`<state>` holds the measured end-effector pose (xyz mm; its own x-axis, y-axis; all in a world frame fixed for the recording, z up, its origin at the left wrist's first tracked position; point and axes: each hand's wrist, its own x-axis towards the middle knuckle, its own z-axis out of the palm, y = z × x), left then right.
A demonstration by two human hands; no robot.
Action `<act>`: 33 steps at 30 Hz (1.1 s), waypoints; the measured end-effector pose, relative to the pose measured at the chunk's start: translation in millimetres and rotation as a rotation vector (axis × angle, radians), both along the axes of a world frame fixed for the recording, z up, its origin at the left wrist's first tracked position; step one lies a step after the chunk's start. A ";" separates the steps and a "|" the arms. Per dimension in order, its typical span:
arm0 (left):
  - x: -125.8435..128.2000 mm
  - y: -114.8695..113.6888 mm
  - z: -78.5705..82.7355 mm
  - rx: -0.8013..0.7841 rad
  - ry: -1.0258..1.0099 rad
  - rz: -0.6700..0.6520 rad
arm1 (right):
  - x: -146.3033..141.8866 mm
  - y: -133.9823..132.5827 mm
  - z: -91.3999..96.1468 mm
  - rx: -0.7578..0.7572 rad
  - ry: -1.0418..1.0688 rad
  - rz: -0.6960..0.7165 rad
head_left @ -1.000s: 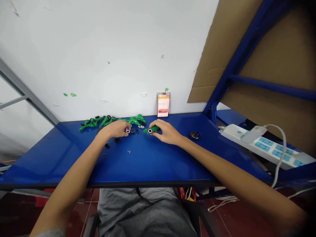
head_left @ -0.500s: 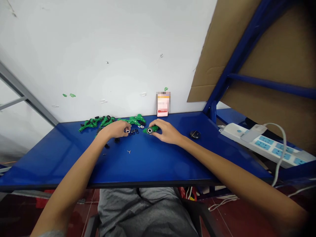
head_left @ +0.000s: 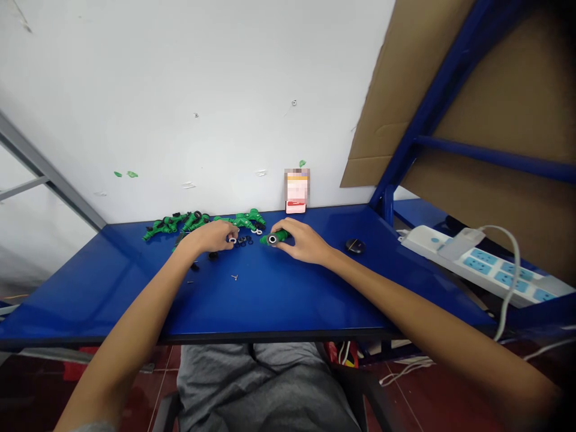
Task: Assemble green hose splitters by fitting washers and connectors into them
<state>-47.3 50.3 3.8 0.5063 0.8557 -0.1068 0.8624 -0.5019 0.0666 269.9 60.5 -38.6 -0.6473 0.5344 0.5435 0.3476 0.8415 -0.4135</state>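
My right hand [head_left: 304, 241] is closed around a green plastic hose fitting [head_left: 282, 234], whose dark round end with a white ring inside faces me. To its left, my left hand [head_left: 216, 236] pinches a small white ring [head_left: 232, 240] at its fingertips, low over the table. Several small black rings [head_left: 245, 241] lie between the two hands. Just behind them are loose white rings [head_left: 256, 232]. More green fittings [head_left: 245, 219] with black parts are heaped along the wall, partly hidden by my left hand.
On the blue table [head_left: 279, 300], small screws [head_left: 234, 277] lie in front of my left hand, with black parts [head_left: 213, 255] nearby. A phone [head_left: 296, 204] leans against the wall. At right are a black mouse-like object [head_left: 355, 245] and a white power strip [head_left: 477, 261].
Both hands keep the same places and grips. Only a very slight shift of the camera view shows.
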 end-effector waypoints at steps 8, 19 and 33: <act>-0.9 0.1 -1.0 -0.001 -0.010 0.001 | 0.1 -1.5 1.5 -0.011 -0.003 0.002; -1.9 1.1 -2.6 0.020 -0.014 -0.017 | -0.1 -0.6 0.5 -0.011 -0.006 0.006; -0.4 -1.3 0.4 0.009 0.004 -0.011 | -0.8 -2.2 1.7 -0.008 -0.019 -0.009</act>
